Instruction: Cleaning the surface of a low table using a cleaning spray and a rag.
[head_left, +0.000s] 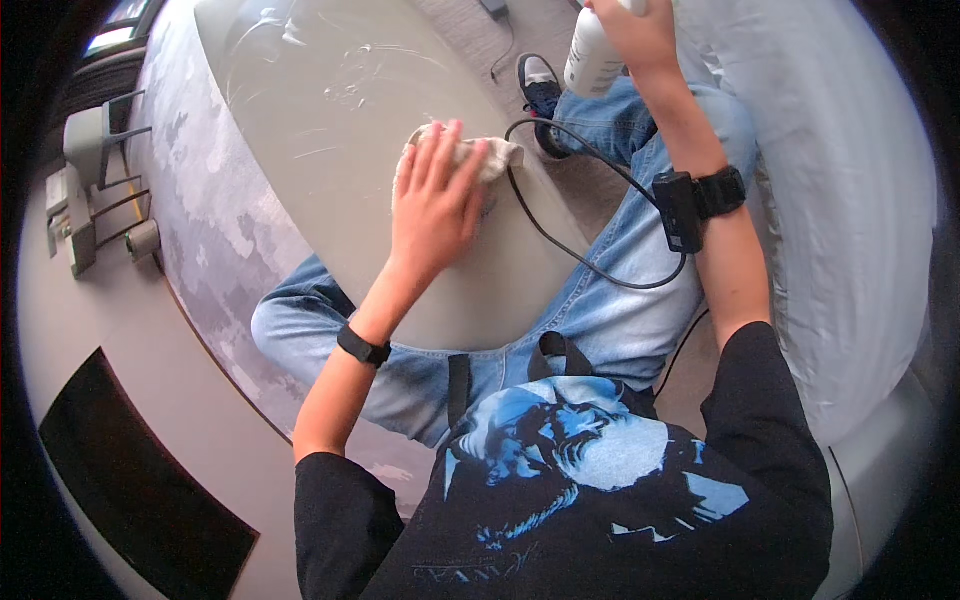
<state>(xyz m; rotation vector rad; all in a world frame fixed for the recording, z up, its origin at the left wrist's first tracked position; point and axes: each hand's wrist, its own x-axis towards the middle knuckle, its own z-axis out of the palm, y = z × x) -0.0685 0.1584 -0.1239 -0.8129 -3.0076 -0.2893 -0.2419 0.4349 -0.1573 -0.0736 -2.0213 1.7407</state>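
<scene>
My left hand (435, 195) lies flat with slightly spread fingers on a crumpled off-white cloth (499, 156), pressing it against a smooth grey-beige panel (300, 172). The panel is long with rounded edges, and its near end reaches between my legs. White streaks and a wet-looking smear (352, 82) mark its far part. At the top edge of the view my right hand (649, 37) grips a white bottle (596, 56) that bears small print. The bottle's top is cut off by the view. It hangs above my jeans, apart from the panel.
A black cable (551, 236) loops from a box (676, 212) on my right wrist past the panel's edge. Pale grey bedding (840, 187) rises on the right. A patterned grey rug (217, 180) and a grey metal-framed object (90, 150) lie left. A dark adapter (495, 9) is on the floor.
</scene>
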